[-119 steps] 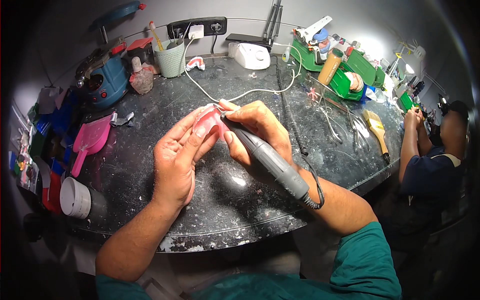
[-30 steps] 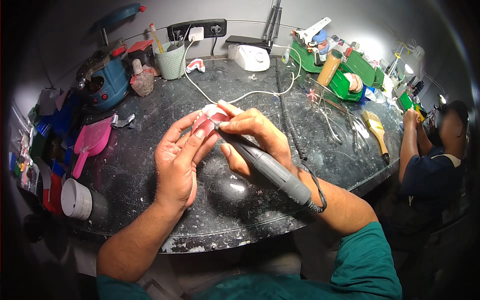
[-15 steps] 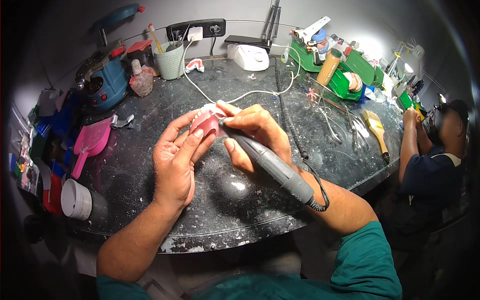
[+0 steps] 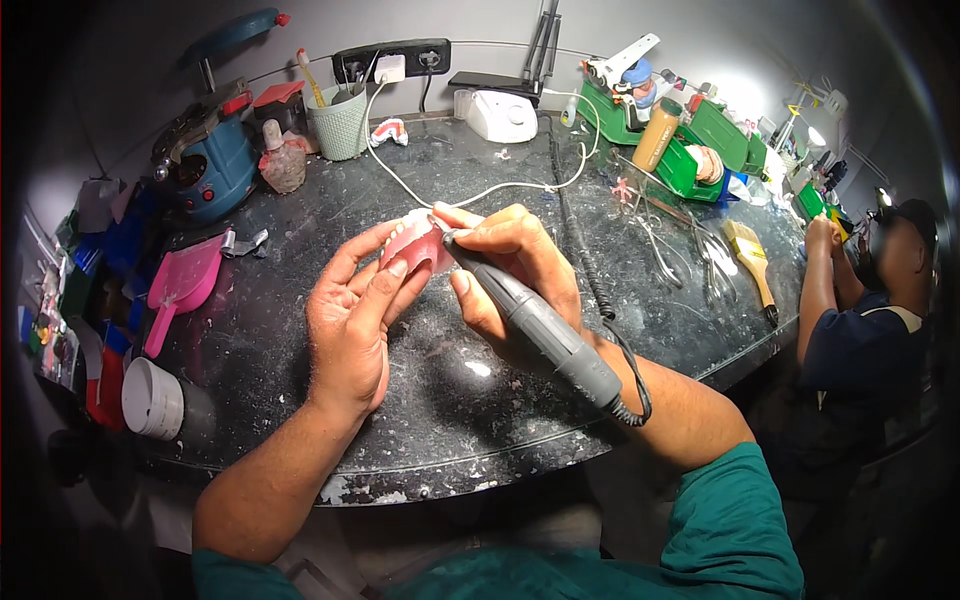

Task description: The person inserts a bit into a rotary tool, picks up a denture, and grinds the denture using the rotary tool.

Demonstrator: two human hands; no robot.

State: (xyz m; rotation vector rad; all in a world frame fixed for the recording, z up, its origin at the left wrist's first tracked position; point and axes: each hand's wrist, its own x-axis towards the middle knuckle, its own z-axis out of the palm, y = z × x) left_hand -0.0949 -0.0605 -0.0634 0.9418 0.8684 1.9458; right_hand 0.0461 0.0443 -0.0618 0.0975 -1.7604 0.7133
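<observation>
Between my hands, above the dark worktop (image 4: 430, 440), is a pink denture plate (image 4: 410, 244) with white teeth along its upper edge. My left hand (image 4: 350, 320) is closed on it, thumb at its lower left part. My right hand (image 4: 530, 270) grips a dark grey rotary handpiece (image 4: 540, 330) like a pen, its tip against the denture's upper right side; fingertips of this hand are at the denture's far edge. A coiled cord hangs from the handpiece's rear over my right forearm.
Around me: a blue machine (image 4: 210, 175), pink dustpan (image 4: 182, 275), white tub (image 4: 152, 398), pencil cup (image 4: 338, 128), white control box (image 4: 500, 118), green trays (image 4: 690, 180), metal instruments (image 4: 668, 260) and a paintbrush (image 4: 750, 260). At the right edge a co-worker (image 4: 860, 330) sits with hands raised.
Since four seconds ago the denture has tilted to show its teeth, and the handpiece's rear has shifted slightly right. In the last second its tip rose slightly along the denture.
</observation>
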